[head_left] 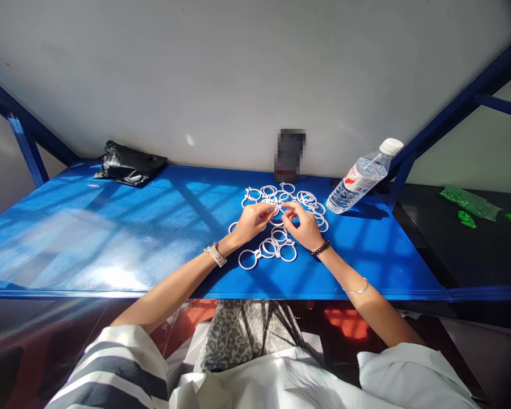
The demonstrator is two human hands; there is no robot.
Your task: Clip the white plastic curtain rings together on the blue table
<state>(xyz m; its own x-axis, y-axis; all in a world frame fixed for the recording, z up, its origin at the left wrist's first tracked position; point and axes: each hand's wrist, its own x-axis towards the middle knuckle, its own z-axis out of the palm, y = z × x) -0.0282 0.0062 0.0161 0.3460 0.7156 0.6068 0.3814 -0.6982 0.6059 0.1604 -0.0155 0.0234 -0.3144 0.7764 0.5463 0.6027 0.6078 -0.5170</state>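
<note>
Several white plastic rings [248,259], each with a small eyelet like a curtain ring, lie in a loose cluster on the blue table. Over the middle of the cluster, my left hand [254,221] pinches one white ring between thumb and fingertips; part of that ring is hidden by the fingers. My right hand [305,228] is just to the right of it, its index fingertip close to the same ring. A gap shows between its thumb and index finger, and I see nothing held there. Other rings lie partly under both hands.
A water bottle [360,176] with a white cap stands right of the rings. Behind them, a dark pixelated object [290,154] leans on the wall. A black plastic bag [132,163] lies back left. Green items in clear wrap [468,203] rest on a dark surface at right.
</note>
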